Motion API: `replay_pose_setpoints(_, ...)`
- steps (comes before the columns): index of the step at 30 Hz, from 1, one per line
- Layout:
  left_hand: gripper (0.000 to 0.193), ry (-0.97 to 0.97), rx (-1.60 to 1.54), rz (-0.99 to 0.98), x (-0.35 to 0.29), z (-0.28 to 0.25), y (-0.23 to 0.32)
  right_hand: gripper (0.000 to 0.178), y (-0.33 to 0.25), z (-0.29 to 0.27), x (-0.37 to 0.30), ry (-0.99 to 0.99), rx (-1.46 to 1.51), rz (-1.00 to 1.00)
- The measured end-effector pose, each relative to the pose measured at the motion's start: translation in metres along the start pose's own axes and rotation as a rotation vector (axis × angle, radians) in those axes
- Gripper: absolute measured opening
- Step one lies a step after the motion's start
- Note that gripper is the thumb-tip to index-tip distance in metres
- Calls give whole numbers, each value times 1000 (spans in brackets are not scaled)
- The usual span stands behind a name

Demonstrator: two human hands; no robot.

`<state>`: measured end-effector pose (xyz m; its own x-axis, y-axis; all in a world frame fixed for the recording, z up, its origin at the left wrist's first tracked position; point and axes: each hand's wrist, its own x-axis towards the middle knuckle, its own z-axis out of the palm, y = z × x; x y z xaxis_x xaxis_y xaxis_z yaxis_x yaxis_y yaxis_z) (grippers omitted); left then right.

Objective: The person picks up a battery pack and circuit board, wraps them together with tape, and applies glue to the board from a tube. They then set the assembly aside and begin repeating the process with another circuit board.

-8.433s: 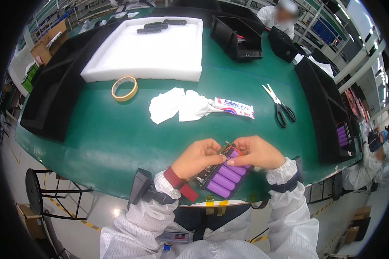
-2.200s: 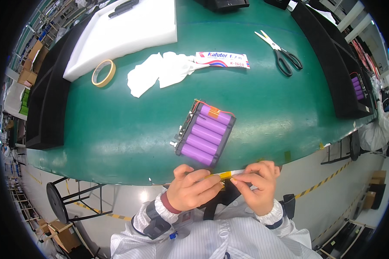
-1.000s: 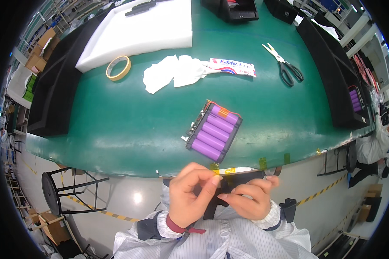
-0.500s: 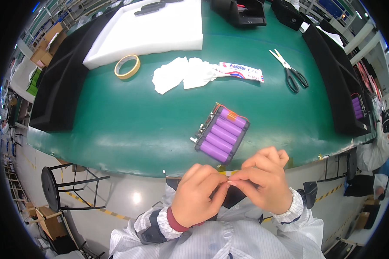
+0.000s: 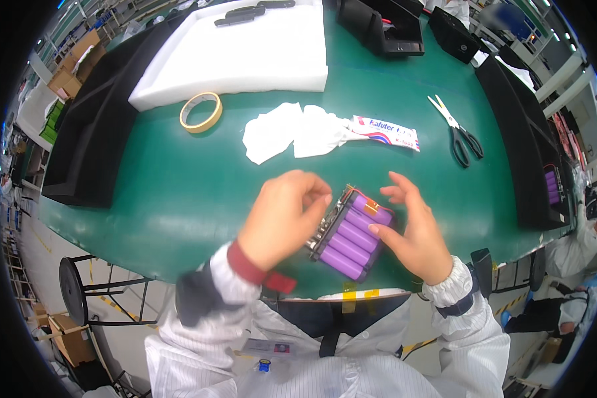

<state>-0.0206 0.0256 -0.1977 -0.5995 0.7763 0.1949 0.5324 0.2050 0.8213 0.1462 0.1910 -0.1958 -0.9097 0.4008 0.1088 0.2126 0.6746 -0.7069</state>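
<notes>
A battery pack (image 5: 349,239) of purple cells in a black frame lies tilted on the green table in front of me, with orange tape and red wire at its far end. My left hand (image 5: 282,215) is beside the pack's left edge, thumb and fingers pinched together; what they hold, if anything, is too small to make out. On the pack's right side my right hand (image 5: 418,232) has its fingers apart, the thumb tip over or touching the cells. A red band circles my left wrist.
Beyond the pack lie crumpled white wipes (image 5: 298,132), a squeezed tube (image 5: 386,132), black-handled scissors (image 5: 459,132) and a yellow tape roll (image 5: 201,113). A white foam tray (image 5: 232,60) stands at the far left. Black foam racks (image 5: 89,132) flank the table, and a black bin (image 5: 381,30) sits at the back.
Both hands have moved forward from the table's near edge to either side of the pack. The fingertips have parted from each other, and the right hand has opened. The view has shifted.
</notes>
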Motion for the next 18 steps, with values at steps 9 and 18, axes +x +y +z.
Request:
replay_pose_setpoints(9, 31, -506, -509, -514, 31, 0, -28, 73, 14, 1, 25, -250, 251, -30)
replay_pose_setpoints(18, 30, -499, -622, -525, 22, -6, -35, 59, -3, 10, 24, -109, 198, -94)
